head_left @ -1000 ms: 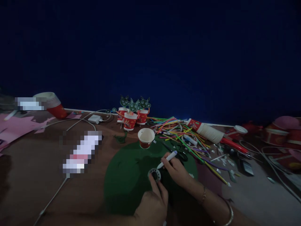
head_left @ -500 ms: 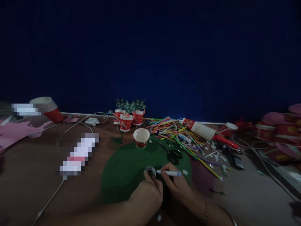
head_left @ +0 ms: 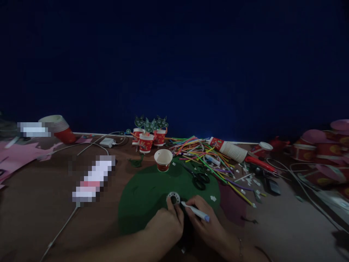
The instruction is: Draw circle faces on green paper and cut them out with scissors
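Observation:
Close to the green paper's [head_left: 147,185] near edge, my left hand [head_left: 166,222] pinches a small white ring with dark dots [head_left: 173,196]; its exact kind is unclear. A white marker with a bluish end [head_left: 197,211] is gripped in my right hand [head_left: 207,222], its dark tip pointing left beside the ring. Whether tip and ring touch is hard to see. Just beyond stands an open red paper cup [head_left: 163,160] with a white inside. Black-handled scissors [head_left: 200,178] lie to its right.
Red cups topped with cat-like paper faces [head_left: 147,140] stand at the back. Colourful pipe cleaners [head_left: 191,149] are heaped beside a lying cup stack [head_left: 230,150]. Further left are a pixelated phone-like object [head_left: 94,178], a white adapter [head_left: 108,142], stacked cups [head_left: 58,129] and pink paper [head_left: 19,156].
The marker now tilts more steeply, its bluish end lower, and my right hand has shifted slightly down. My left hand still pinches the ring. The whole view has shifted a little.

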Action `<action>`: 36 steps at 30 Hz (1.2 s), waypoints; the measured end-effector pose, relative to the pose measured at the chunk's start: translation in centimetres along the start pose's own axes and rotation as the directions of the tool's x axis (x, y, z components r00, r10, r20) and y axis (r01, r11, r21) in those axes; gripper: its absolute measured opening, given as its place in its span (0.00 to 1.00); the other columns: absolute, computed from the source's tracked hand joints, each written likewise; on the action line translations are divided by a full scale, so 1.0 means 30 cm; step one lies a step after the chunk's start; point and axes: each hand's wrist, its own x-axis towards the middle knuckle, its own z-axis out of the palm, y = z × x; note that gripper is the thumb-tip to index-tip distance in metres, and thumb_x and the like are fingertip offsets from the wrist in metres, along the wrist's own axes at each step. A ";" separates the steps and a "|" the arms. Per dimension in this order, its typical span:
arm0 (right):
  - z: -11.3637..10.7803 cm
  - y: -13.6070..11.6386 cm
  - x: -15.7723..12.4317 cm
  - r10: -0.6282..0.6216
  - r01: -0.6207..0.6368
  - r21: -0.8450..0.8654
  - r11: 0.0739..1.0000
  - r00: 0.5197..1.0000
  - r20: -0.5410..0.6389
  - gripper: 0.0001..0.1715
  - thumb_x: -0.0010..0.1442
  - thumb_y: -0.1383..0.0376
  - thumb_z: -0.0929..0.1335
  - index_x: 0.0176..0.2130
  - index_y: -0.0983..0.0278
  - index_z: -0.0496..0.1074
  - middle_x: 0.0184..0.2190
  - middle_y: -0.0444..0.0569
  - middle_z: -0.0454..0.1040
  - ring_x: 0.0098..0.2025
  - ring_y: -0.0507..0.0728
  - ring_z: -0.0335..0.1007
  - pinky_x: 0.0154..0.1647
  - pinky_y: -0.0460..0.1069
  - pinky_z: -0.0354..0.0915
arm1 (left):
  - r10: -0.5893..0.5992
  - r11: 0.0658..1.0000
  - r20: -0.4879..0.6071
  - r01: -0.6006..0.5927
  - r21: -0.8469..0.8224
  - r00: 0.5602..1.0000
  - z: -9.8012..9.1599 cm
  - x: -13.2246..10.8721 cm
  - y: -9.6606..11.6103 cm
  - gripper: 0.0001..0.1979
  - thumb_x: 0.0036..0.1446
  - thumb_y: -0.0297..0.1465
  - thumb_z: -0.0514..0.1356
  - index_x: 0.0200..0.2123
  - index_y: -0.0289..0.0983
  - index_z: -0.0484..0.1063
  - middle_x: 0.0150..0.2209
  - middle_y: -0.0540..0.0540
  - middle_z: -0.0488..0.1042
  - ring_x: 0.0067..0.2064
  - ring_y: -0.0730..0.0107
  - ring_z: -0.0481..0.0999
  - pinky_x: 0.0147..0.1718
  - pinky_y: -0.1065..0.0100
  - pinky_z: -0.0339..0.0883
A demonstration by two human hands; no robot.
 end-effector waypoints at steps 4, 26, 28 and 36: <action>-0.018 0.002 -0.006 -0.072 0.071 -0.036 0.997 0.997 -0.019 0.08 0.62 0.65 0.61 0.38 0.62 0.68 0.32 0.48 0.71 0.36 0.55 0.68 0.38 0.48 0.64 | 0.015 1.000 0.042 -0.014 -0.011 0.999 0.001 -0.010 -0.011 0.22 0.57 0.24 0.51 0.55 0.22 0.63 0.45 0.12 0.68 0.23 0.56 0.77 0.15 0.67 0.68; 0.035 -0.011 0.127 -0.182 0.211 -0.218 0.953 0.972 0.147 0.25 0.47 0.74 0.66 0.46 0.64 0.62 0.41 0.52 0.69 0.42 0.59 0.64 0.43 0.52 0.58 | -0.112 0.908 0.178 0.174 -0.381 0.978 -0.135 -0.003 -0.145 0.18 0.55 0.24 0.50 0.48 0.33 0.69 0.43 0.36 0.74 0.32 0.62 0.77 0.27 0.66 0.68; 0.034 -0.016 0.126 -0.168 0.192 -0.209 0.959 0.978 0.127 0.24 0.47 0.73 0.67 0.46 0.65 0.62 0.41 0.53 0.69 0.42 0.59 0.64 0.43 0.52 0.59 | -0.251 0.812 0.180 0.308 -0.496 0.951 -0.144 0.016 -0.207 0.13 0.56 0.30 0.50 0.40 0.36 0.72 0.39 0.42 0.75 0.34 0.65 0.76 0.30 0.68 0.67; 0.029 -0.030 0.123 -0.136 0.157 -0.206 0.966 0.984 0.113 0.30 0.44 0.74 0.68 0.48 0.65 0.59 0.44 0.55 0.68 0.45 0.60 0.65 0.46 0.54 0.61 | -0.058 0.459 0.592 0.548 -0.699 0.804 -0.074 0.163 -0.311 0.11 0.45 0.35 0.58 0.18 0.33 0.72 0.17 0.47 0.72 0.20 0.71 0.71 0.20 0.73 0.62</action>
